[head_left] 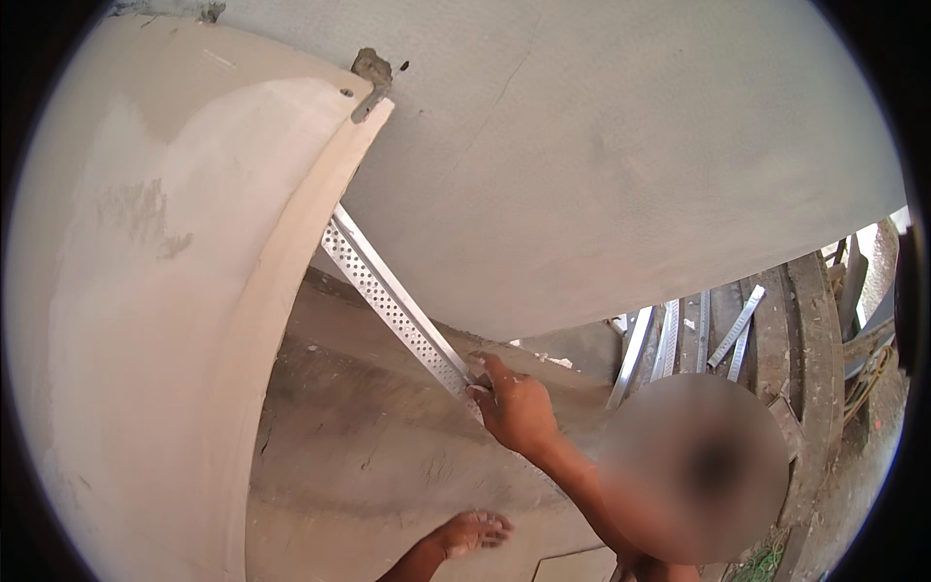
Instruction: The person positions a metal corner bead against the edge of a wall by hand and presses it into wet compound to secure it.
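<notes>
My right hand grips the lower part of a long perforated metal angle strip, with the thumb and fingers closed around it. The strip slants up to the left, its far end at the edge of a beige plastered wall section. Many small round holes run along one of its faces, and the other face is plain and shiny. Lower down, my left hand hangs free of the strip with its fingers loosely apart and nothing in them. A round blurred patch covers whatever lies beside my right forearm.
A large grey plastered surface spans the top. Behind the strip is a rough brown surface. At the right, several loose metal strips lie across wooden planks. Cables hang by the right rim.
</notes>
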Tool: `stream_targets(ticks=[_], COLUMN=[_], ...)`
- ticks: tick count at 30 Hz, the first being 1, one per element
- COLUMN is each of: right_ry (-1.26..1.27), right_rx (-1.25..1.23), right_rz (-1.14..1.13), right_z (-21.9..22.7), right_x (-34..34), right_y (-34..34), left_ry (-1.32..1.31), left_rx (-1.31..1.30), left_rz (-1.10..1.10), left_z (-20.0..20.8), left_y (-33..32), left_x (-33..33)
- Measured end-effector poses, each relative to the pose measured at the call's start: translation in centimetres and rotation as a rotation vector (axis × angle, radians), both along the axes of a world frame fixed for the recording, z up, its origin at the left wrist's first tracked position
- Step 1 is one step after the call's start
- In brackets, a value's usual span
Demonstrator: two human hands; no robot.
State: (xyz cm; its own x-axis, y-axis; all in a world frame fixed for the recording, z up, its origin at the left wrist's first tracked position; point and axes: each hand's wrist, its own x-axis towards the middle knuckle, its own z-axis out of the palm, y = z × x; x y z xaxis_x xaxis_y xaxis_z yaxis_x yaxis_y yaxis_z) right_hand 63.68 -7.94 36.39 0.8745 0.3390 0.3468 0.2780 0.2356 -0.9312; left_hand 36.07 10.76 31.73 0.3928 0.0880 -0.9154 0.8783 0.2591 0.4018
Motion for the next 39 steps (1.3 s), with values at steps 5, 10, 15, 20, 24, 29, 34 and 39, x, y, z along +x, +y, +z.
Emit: stream_targets(ticks=[5,10,15,20,24,29,34,39], right_ry=[-0.028,0.044,0.139,0.111,0.123,0.076,-0.027,-0.194], right_rx=[0.082,0.257,0.280,0.254,0.243,0.087,-0.097,0.057], right_rz=[0.037,-0.076,-0.114,-0.133,-0.157,-0.166,-0.164,-0.373], right_z=[0.1,-1.2,-0.3,0.0,-0.5,-1.2,-0.9,-0.7], right_x=[-1.5,-3.5,-4.8,-8.4,-10.0,-10.5,-10.5,-11.3], right_y=[0.7,1.5,2.2,2.3,3.4,2.9,1.8,-3.9], left_ry=[-0.505,-0.832,-1.013,-1.228,-1.243,-0.992,-0.982,-1.050], left_rx=[0.237,0.400,0.450,0.318,0.415,0.804,0.756,0.629], left_rz=[0.176,0.340,0.199,0.163,0.134,0.170,0.309,0.528], left_z=[3.3,6.4,10.5,12.2,12.7,13.3,13.9,14.6], left_y=[-0.8,-2.7,-3.0,-4.0,-4.2,-5.2,-3.1,0.8], left_x=[4.2,8.7,10.4,11.3,11.8,13.8,15.0,16.2])
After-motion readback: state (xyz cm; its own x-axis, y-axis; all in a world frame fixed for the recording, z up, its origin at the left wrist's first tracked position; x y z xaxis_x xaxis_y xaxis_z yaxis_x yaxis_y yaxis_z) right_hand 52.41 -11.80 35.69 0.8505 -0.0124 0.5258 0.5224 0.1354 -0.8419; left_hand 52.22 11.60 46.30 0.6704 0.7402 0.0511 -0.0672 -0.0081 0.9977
